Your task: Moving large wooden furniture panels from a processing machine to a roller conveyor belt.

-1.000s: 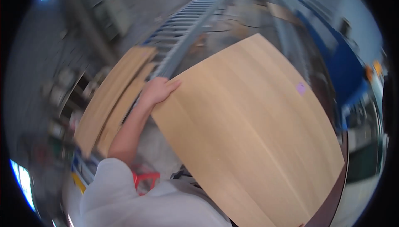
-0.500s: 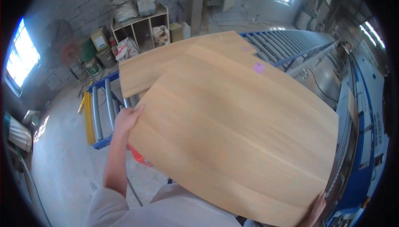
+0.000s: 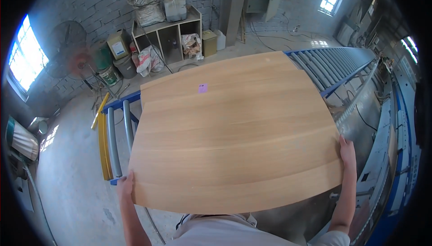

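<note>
A large wood-grain board (image 3: 238,147) fills the middle of the view, held flat by both my hands. My left hand (image 3: 126,185) grips its near left corner, thumb on top. On the right edge, my right hand (image 3: 346,150) has its thumb above and its other fingers hidden beneath. A small purple label (image 3: 203,88) sits toward the far side of the wood surface. Another similar board (image 3: 265,60) lies under the far part of the held one, showing along the far edge. Whether the two boards touch cannot be told.
A blue-framed roller conveyor (image 3: 118,142) shows at left, with more rollers (image 3: 335,66) at far right. A yellow rail (image 3: 105,147) runs along its left end. Blue-and-white machinery (image 3: 400,156) stands at right. A shelf unit (image 3: 170,43) with bags and containers is by the wall, near a fan (image 3: 72,57).
The held board has turned counterclockwise and now lines up more closely with the board beneath. My left hand has come nearer to me; my right hand has moved farther out. The view has shifted too.
</note>
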